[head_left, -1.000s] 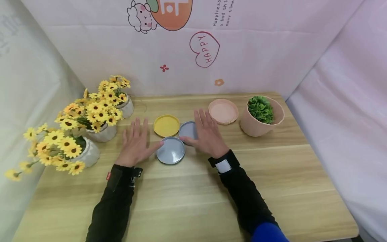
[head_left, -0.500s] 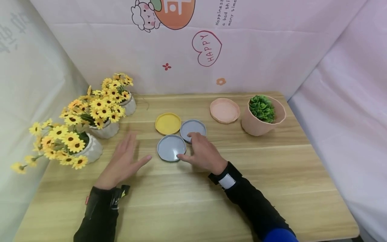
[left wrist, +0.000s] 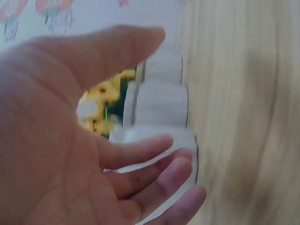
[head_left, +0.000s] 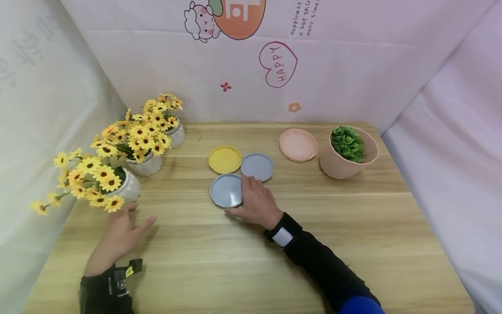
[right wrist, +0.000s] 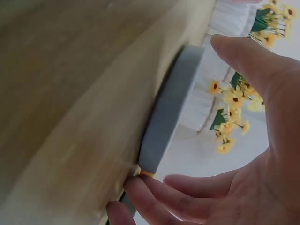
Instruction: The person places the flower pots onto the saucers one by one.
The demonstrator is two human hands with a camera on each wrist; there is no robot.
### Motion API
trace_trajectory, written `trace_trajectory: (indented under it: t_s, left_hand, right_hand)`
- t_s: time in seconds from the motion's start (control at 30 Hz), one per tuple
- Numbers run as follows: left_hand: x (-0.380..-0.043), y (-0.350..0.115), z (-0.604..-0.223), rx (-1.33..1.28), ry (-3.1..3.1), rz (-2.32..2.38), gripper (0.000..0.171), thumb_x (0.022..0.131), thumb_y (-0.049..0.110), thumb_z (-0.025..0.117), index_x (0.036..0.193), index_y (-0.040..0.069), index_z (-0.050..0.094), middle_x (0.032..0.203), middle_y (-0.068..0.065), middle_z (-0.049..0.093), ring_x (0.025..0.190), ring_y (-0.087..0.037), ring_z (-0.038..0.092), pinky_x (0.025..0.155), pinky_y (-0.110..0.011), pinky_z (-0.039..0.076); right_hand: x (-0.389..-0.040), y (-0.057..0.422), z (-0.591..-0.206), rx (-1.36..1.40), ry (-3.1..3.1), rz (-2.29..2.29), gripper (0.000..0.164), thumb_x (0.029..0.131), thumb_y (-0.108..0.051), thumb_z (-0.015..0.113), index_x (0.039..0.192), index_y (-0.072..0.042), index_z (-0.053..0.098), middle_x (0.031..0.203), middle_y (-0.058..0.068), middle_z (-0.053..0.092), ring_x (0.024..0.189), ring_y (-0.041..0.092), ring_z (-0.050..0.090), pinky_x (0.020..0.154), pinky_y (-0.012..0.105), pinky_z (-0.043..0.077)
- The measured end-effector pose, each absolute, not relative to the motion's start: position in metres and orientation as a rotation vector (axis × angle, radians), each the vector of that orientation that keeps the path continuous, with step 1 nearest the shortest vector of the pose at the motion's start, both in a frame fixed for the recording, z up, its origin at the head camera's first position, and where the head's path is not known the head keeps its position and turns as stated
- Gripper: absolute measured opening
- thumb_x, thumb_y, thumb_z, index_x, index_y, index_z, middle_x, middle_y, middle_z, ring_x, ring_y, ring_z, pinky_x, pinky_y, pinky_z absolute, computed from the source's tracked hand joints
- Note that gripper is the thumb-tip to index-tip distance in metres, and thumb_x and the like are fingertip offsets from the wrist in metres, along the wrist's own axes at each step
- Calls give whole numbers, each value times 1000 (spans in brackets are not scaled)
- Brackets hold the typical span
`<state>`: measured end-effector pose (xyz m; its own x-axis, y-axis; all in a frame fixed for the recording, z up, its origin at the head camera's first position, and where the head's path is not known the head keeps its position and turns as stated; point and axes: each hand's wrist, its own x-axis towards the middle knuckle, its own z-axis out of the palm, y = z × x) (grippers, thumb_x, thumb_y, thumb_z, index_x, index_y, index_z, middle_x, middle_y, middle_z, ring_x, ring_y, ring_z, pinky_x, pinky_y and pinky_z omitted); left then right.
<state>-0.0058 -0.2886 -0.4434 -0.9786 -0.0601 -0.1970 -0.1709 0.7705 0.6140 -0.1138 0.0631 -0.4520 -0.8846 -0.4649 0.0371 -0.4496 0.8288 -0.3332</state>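
My right hand (head_left: 256, 203) reaches over the near side of the front grey-blue saucer (head_left: 225, 192). In the right wrist view, the fingertips (right wrist: 133, 187) are right at one end of this saucer's rim (right wrist: 171, 108), while the thumb stands spread near the other end. Behind lie a yellow saucer (head_left: 225, 159) and a second grey-blue saucer (head_left: 259, 167). My left hand (head_left: 121, 235) is beside the nearest white pot (head_left: 127, 187) of yellow daisies (head_left: 92, 174). Its thumb is spread, and the loosely bent fingers (left wrist: 168, 180) overlap the pot in the left wrist view.
Two more white pots (head_left: 147, 165) of yellow flowers stand in a row toward the back left. A pink saucer (head_left: 298, 145) and a pink pot (head_left: 341, 165) with a green plant (head_left: 347, 144) are at the back right. A printed cloth (head_left: 333, 78) hangs behind the wooden table (head_left: 219, 270).
My left hand has moved left and nearer, from beside the saucers to the front flower pot. The right hand has come back from the rear grey-blue saucer to the front one's edge.
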Motion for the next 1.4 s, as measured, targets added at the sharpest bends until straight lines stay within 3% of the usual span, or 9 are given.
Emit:
trace_trajectory:
  t_s: [0.17,0.27,0.4,0.47,0.6,0.7,0.93,1.17,1.4]
  left_hand:
    - [-6,-307,-449,-177,2909,1096,111,97,30,77,165,-7,-2,155,-53,20,137,-71,28,109,-83,29]
    - [-14,-315,-453,-173,2969,1207,110,91,20,83,168,2,6,158,-46,26,140,-67,31,111,-82,29]
    - [-28,-329,-460,-124,3012,1410,107,86,10,86,169,19,20,163,-28,37,147,-53,35,125,-70,25]
    - [-33,-334,-462,-169,3018,1393,103,89,16,85,169,19,20,164,-26,36,148,-52,34,127,-68,23]
    - [-42,-340,-465,-392,3030,1288,106,89,29,85,168,9,17,163,-32,33,148,-57,33,125,-72,23]
    - [-49,-340,-467,-553,3039,1266,107,87,30,86,167,7,18,164,-31,33,150,-53,33,128,-68,24]
    - [-47,-335,-470,-920,2870,1411,108,93,36,79,171,16,7,178,-14,15,164,-36,15,136,-57,11]
    - [-45,-331,-474,-913,2894,1578,100,88,25,85,168,22,25,173,-6,32,161,-28,29,136,-43,18]
    - [-41,-321,-471,-1044,2734,1609,105,90,33,83,170,25,16,177,-3,23,164,-27,22,137,-48,15]
  right_hand:
    - [-119,59,-457,-679,2969,-474,113,73,-66,88,150,4,43,134,24,63,114,38,62,89,50,62]
    - [-123,55,-459,-666,2961,-458,114,72,-67,88,150,4,43,137,24,61,115,38,61,89,50,61]
    - [-125,50,-459,-676,2941,-451,118,71,-66,90,152,5,42,143,25,59,120,41,59,93,53,60]
    - [-126,47,-459,-684,2920,-447,118,71,-65,91,152,5,42,144,24,58,122,42,58,96,54,59]
    - [-127,44,-460,-703,2876,-449,118,73,-62,91,155,5,40,150,23,55,131,41,56,106,52,56]
    - [-129,43,-460,-704,2838,-478,120,74,-59,92,158,5,36,157,23,49,141,39,52,116,50,51]
    - [-130,41,-460,-715,2765,-579,123,73,-52,96,160,6,32,163,26,43,149,40,46,124,48,43]
    - [-129,38,-460,-708,2754,-575,123,72,-51,97,160,6,32,163,25,43,150,38,45,126,46,41]
    - [-130,38,-459,-748,2765,-558,123,72,-53,96,159,7,34,160,24,47,145,37,50,124,45,43]
